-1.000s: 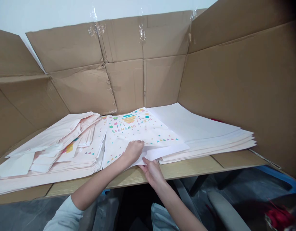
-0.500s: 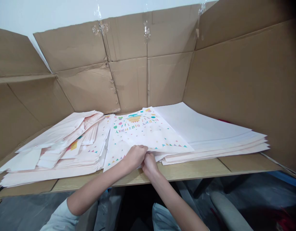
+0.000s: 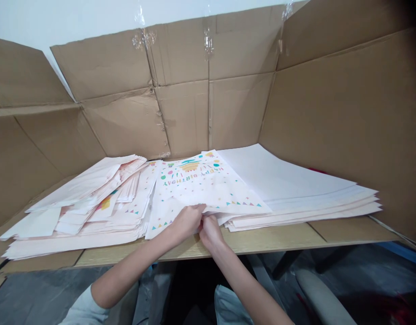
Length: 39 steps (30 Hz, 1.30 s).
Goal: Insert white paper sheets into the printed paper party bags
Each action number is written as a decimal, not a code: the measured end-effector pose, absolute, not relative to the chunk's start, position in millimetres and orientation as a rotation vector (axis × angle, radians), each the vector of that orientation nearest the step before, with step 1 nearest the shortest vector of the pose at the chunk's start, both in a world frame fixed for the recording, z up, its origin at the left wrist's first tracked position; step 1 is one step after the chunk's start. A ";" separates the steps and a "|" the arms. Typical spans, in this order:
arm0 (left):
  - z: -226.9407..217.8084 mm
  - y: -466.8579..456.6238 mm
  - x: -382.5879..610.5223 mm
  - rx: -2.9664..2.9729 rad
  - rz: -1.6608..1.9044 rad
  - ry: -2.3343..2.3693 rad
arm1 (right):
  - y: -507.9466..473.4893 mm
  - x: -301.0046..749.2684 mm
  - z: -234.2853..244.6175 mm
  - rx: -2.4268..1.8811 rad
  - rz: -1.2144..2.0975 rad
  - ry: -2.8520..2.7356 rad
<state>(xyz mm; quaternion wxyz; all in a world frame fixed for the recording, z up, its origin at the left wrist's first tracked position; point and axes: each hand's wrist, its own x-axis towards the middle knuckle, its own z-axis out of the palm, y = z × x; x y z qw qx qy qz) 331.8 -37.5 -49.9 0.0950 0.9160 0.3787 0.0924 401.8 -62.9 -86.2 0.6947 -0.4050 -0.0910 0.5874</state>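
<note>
Cardboard walls (image 3: 182,115) surround our paper stacks (image 3: 289,180). Our left hand (image 3: 189,220) pinches the birthday sheet (image 3: 201,192) by its near edge; against it, our right hand's (image 3: 211,231) finger hold is hidden.

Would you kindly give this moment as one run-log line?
left hand: gripping near edge of printed sheet | right hand: close beside it, grip hidden | paper pile: left | white stack: right
</note>
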 end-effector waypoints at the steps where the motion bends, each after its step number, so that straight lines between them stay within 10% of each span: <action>1: -51.9 -36.1 331.2 2.702 0.269 1.127 | -61.5 400.5 -87.1 -0.913 1.309 -0.202; 39: -54.1 -41.9 299.6 2.559 0.266 0.777 | -54.4 398.6 -90.9 -0.750 1.251 -0.164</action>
